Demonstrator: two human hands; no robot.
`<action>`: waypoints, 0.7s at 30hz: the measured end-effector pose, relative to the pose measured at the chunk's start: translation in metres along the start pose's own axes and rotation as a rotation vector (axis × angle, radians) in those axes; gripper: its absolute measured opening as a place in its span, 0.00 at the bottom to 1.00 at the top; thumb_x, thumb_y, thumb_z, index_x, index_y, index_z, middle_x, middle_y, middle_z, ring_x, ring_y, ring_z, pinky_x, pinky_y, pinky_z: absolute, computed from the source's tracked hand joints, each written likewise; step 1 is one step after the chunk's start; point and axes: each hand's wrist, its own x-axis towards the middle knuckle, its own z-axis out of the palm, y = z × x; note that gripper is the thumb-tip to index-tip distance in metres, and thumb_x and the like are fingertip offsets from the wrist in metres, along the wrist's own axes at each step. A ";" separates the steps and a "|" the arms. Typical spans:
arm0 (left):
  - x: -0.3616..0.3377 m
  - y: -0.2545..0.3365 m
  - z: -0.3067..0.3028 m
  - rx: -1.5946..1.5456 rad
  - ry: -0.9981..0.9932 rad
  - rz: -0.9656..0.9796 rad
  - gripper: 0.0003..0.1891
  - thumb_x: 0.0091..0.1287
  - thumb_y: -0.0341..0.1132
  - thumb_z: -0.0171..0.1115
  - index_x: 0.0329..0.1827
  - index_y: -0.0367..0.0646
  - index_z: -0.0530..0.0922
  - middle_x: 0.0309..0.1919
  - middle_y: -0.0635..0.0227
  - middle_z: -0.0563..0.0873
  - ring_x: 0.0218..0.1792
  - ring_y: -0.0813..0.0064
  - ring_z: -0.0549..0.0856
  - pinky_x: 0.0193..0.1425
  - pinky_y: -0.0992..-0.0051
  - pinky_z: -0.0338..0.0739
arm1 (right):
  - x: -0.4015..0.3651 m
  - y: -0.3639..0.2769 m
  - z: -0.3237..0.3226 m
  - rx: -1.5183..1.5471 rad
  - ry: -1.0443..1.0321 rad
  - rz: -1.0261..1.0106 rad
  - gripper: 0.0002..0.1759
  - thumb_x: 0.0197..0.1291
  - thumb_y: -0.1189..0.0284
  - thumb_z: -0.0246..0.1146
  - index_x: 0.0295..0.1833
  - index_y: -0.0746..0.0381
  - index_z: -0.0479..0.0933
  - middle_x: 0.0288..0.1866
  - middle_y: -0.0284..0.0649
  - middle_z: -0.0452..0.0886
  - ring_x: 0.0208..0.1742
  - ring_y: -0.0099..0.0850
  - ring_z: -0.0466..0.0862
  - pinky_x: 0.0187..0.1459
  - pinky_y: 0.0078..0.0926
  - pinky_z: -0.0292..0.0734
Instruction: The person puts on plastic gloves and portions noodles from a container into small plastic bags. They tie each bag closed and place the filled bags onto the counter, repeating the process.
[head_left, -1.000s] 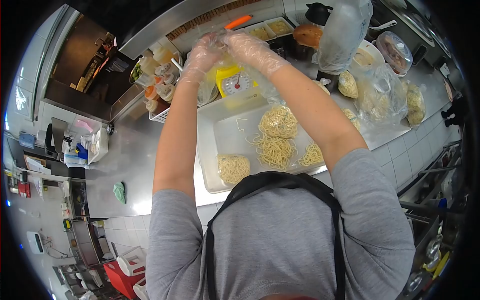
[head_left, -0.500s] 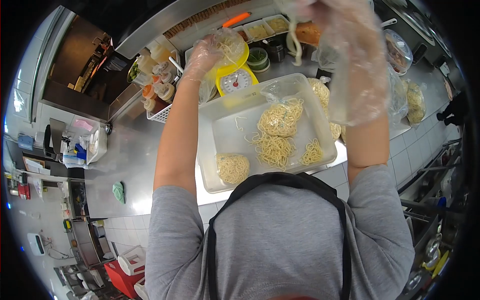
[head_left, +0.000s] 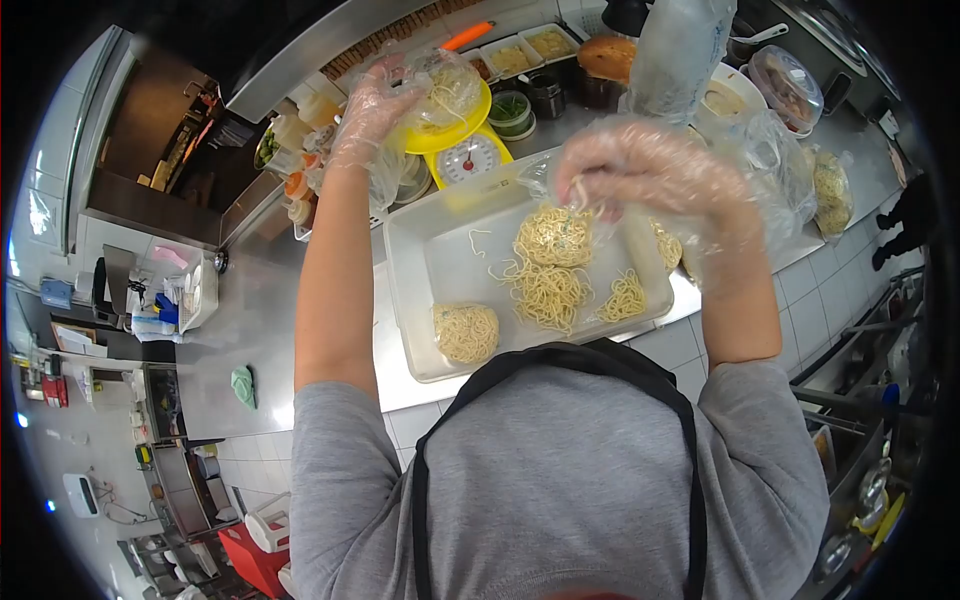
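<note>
My left hand (head_left: 378, 108), in a clear plastic glove, is at the rim of a clear plastic bag of noodles (head_left: 445, 95), its fingers and thumb curled at the film. The bag rests on the yellow kitchen scale (head_left: 468, 158). My right hand (head_left: 640, 175), gloved too, is closed over the far right of a translucent tub (head_left: 405, 310), with pale noodle strands pinched at its fingertips. Below it in the tub are a bagged noodle portion (head_left: 553, 238), a loose noodle heap (head_left: 548, 298) and a small clump (head_left: 625, 297). Another bagged portion (head_left: 466, 333) sits at the near left.
Squeeze bottles (head_left: 320, 110) crowd a basket left of the scale. Behind stand a green-filled container (head_left: 510, 115), trays of toppings (head_left: 510, 58) and an orange-handled tool (head_left: 467, 36). To the right are plastic bags (head_left: 770, 165) and a lidded bowl (head_left: 785, 85). A green cloth (head_left: 243, 386) lies left.
My right hand has come down from high at the upper right to above the tub, with noodle strands in its fingers. My left hand has shifted slightly left at the bag.
</note>
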 end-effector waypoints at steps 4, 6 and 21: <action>-0.004 0.003 0.000 0.051 0.029 -0.040 0.35 0.51 0.38 0.70 0.63 0.40 0.65 0.56 0.53 0.74 0.50 0.66 0.79 0.54 0.74 0.75 | 0.011 0.013 0.016 -0.121 -0.213 0.299 0.14 0.59 0.69 0.58 0.51 0.60 0.74 0.44 0.39 0.78 0.43 0.26 0.79 0.41 0.23 0.77; -0.005 0.005 0.001 0.026 0.040 -0.045 0.35 0.51 0.39 0.70 0.63 0.40 0.66 0.54 0.54 0.75 0.49 0.66 0.80 0.53 0.74 0.75 | 0.012 0.026 0.023 -0.232 -0.184 0.283 0.19 0.58 0.68 0.59 0.55 0.59 0.71 0.48 0.42 0.77 0.46 0.30 0.79 0.45 0.27 0.76; -0.038 0.087 0.006 -1.191 0.276 -0.208 0.16 0.60 0.30 0.63 0.50 0.33 0.74 0.36 0.68 0.81 0.32 0.78 0.78 0.35 0.81 0.74 | 0.027 0.066 0.062 -0.142 0.482 -0.032 0.31 0.53 0.72 0.64 0.64 0.60 0.64 0.55 0.42 0.74 0.48 0.27 0.75 0.49 0.27 0.74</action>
